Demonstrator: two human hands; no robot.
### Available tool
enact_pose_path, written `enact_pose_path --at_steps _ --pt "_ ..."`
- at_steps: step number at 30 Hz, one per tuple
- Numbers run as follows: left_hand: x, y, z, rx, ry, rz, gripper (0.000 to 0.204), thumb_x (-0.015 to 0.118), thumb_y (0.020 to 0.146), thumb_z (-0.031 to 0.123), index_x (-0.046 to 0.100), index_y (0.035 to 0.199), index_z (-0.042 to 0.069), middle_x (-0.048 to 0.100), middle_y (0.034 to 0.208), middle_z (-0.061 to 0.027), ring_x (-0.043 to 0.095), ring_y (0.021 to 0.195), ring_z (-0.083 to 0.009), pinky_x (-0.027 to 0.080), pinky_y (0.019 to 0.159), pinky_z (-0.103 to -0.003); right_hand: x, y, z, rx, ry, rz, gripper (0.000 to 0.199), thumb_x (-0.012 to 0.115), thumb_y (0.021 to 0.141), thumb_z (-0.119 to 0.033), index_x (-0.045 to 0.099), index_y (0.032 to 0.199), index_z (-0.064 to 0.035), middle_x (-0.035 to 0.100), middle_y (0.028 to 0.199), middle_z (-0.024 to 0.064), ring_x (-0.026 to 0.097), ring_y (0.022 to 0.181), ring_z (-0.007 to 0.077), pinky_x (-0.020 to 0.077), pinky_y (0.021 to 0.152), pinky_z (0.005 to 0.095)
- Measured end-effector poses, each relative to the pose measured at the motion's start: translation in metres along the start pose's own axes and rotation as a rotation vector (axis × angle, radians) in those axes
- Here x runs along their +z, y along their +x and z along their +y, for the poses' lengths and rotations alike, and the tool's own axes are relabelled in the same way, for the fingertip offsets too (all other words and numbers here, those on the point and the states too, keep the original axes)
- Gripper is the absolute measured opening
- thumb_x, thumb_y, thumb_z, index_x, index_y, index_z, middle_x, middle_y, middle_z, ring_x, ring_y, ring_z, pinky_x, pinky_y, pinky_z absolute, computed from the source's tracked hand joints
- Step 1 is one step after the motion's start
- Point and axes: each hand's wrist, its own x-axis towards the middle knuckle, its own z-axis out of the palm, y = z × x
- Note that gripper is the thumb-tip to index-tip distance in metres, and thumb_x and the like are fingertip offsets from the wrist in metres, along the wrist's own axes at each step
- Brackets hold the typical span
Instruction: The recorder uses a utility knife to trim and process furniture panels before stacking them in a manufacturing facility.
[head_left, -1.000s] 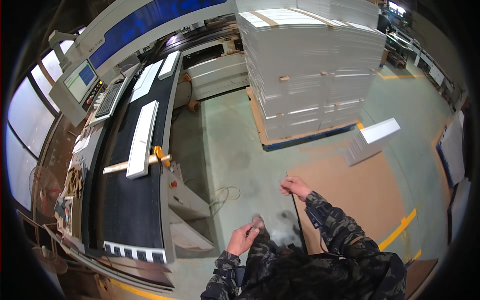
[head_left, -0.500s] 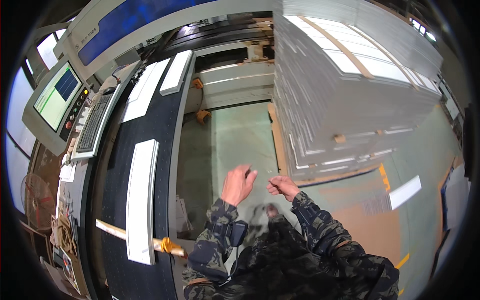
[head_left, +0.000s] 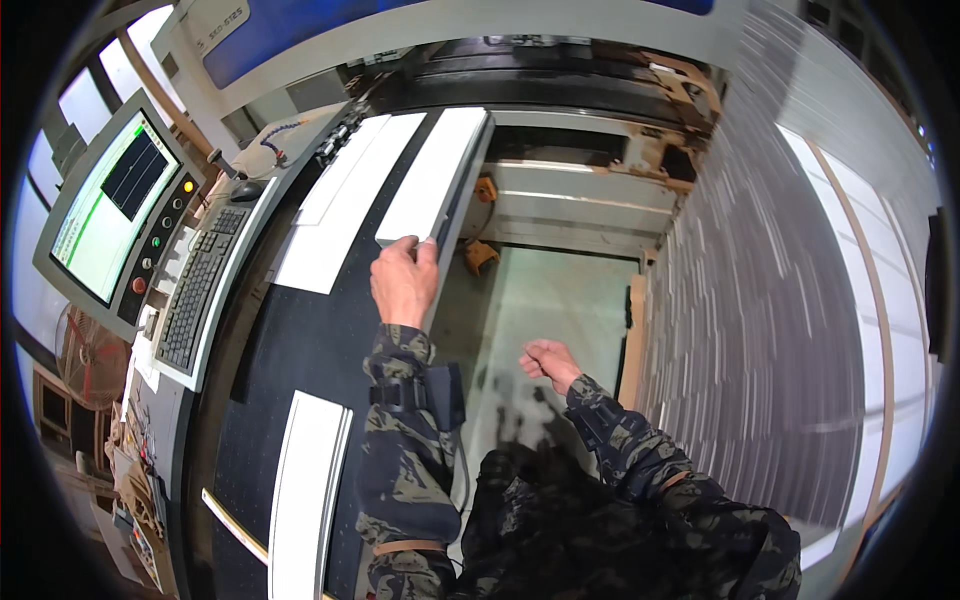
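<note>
My left hand point(head_left: 404, 286) is at the near end of a stack of long white panels point(head_left: 440, 175), its fingertips and thumb closed against that end. The stack lies lengthwise along the right side of the black machine bed point(head_left: 300, 345). Over the floor to the right, my right hand point(head_left: 549, 362) hangs with its fingers curled in; whatever may be inside them is hidden. Left of the stack, flat white panels point(head_left: 345, 205) overlap on the bed. Closer to me lies another stack of white strips point(head_left: 305, 495), with a tape measure point(head_left: 235, 527) reaching out beside it.
A monitor point(head_left: 115, 200) with control buttons and a keyboard point(head_left: 203, 290) stand along the bed's left side. A machine gantry point(head_left: 450, 35) spans the back. On the right rises a tall stack of sheets point(head_left: 760, 300), blurred. A fan point(head_left: 90, 355) stands far left.
My left hand has moved forward and left from above the floor to the white stack's near end. My right hand stays low with its fingers curled. The view has turned right.
</note>
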Motion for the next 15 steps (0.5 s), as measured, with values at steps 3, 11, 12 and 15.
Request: enact_pose_path --at_steps 3,11,12,15 --pt "0.021 0.080 -0.055 -0.044 0.043 0.036 0.037 0.064 0.086 0.030 0.071 0.106 0.000 0.071 0.096 -0.0220 0.068 0.093 -0.0388 0.052 0.084 -0.043 0.009 0.063 -0.048 -0.073 -0.012 -0.062 0.023 0.058 0.096 -0.019 0.061 0.107 0.0003 0.068 0.088 0.0080 0.063 0.071 0.0136 0.0535 0.064 0.0274" --pt "0.039 0.268 -0.238 -0.173 0.137 -0.180 0.079 0.080 0.073 0.040 0.055 0.131 -0.007 0.059 0.127 -0.0308 0.058 0.120 -0.0377 0.045 0.103 -0.040 0.011 0.187 -0.179 -0.171 -0.034 -0.061 0.028 0.057 0.098 -0.020 0.056 0.116 0.0016 0.065 0.092 0.0081 0.061 0.072 0.0139 0.0514 0.062 0.0260" --pt "0.042 0.283 -0.240 -0.203 0.151 -0.221 0.082 0.081 0.072 0.041 0.053 0.133 -0.006 0.057 0.128 -0.0312 0.056 0.122 -0.0383 0.044 0.104 -0.041 0.010 0.196 -0.189 -0.163 -0.042 -0.056 0.030 0.056 0.099 -0.021 0.056 0.118 0.0016 0.065 0.095 0.0085 0.061 0.073 0.0139 0.0516 0.065 0.0270" --pt "0.053 0.331 -0.269 -0.230 0.189 -0.224 0.088 0.083 0.069 0.043 0.051 0.136 -0.004 0.054 0.131 -0.0309 0.053 0.124 -0.0392 0.044 0.105 -0.043 0.009 0.220 -0.217 -0.146 -0.046 -0.087 0.032 0.057 0.099 -0.023 0.056 0.120 0.0017 0.065 0.095 0.0079 0.061 0.074 0.0133 0.0514 0.068 0.0278"
